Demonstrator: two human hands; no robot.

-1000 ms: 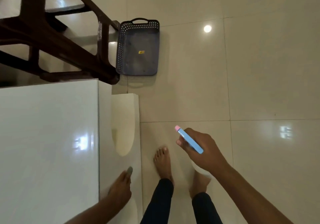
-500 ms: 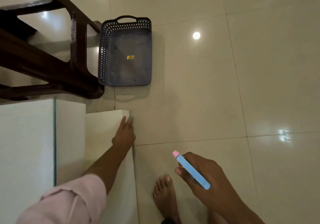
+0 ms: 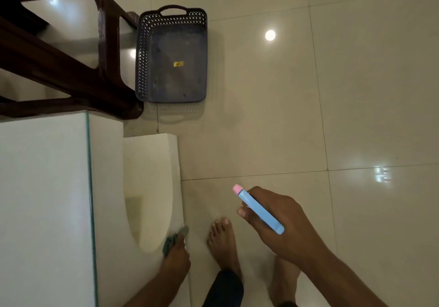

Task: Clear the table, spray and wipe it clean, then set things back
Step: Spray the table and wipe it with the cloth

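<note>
The left hand (image 3: 175, 260) has drawn back since half a second ago: then it reached out to the far corner of the white table's lower side panel (image 3: 152, 188), and now it sits at that panel's near edge, fingers closed on a crumpled grey-green cloth (image 3: 174, 239) pressed against the white surface. The right hand (image 3: 280, 226) has barely shifted; it hangs over the tiled floor (image 3: 332, 107), fingers and thumb wrapped round a slim light-blue spray bottle (image 3: 260, 210) with a pink cap (image 3: 237, 190). Most of the cloth is hidden under the left hand, so its full shape cannot be made out, and the bottle's lower end is partly buried in the right palm. The bottle's long axis runs diagonally, its pink cap pointing up and away from the grip toward the dark perforated basket (image 3: 145, 52) lying well beyond both hands, beside a dark wooden chair (image 3: 71, 69).
</note>
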